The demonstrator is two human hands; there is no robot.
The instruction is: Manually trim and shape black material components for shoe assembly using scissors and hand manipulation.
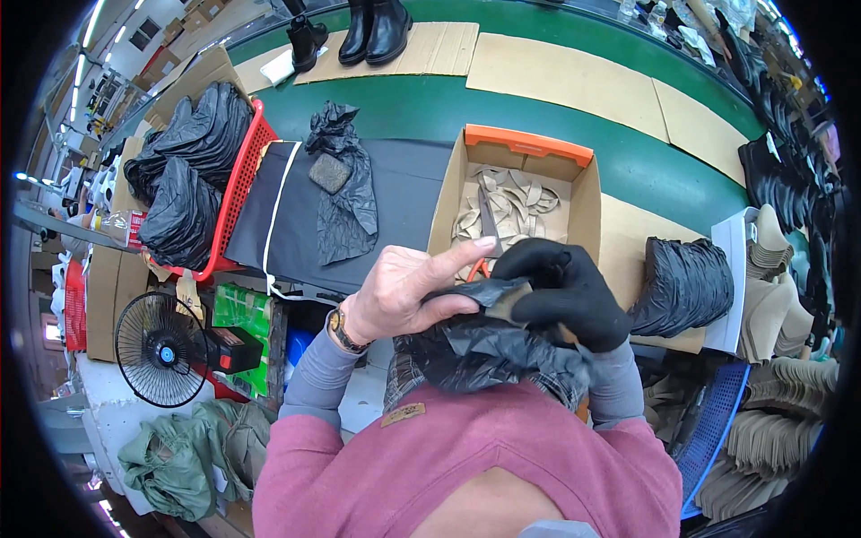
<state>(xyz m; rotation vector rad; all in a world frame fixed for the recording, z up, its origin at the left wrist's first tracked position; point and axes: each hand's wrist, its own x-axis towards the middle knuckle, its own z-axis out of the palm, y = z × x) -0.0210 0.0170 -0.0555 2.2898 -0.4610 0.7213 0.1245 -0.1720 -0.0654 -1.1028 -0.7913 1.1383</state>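
My left hand, bare with a wristwatch, points its index finger outward. Its thumb presses on the edge of a black crinkled piece of material above my lap. Across from it, my right hand in a black glove is closed on the same piece, fingers curled. A small tan patch shows between the gloved fingers; whether it is a block or the piece's underside, I cannot tell. Just beyond both hands stands a cardboard box of beige strips, with orange-handled scissors lying in it.
Another black crinkled piece lies on the dark sheet, with a grey-brown block on it. A red basket of black pieces stands left, above a fan. At right are a black stack and a blue basket. Black boots stand behind.
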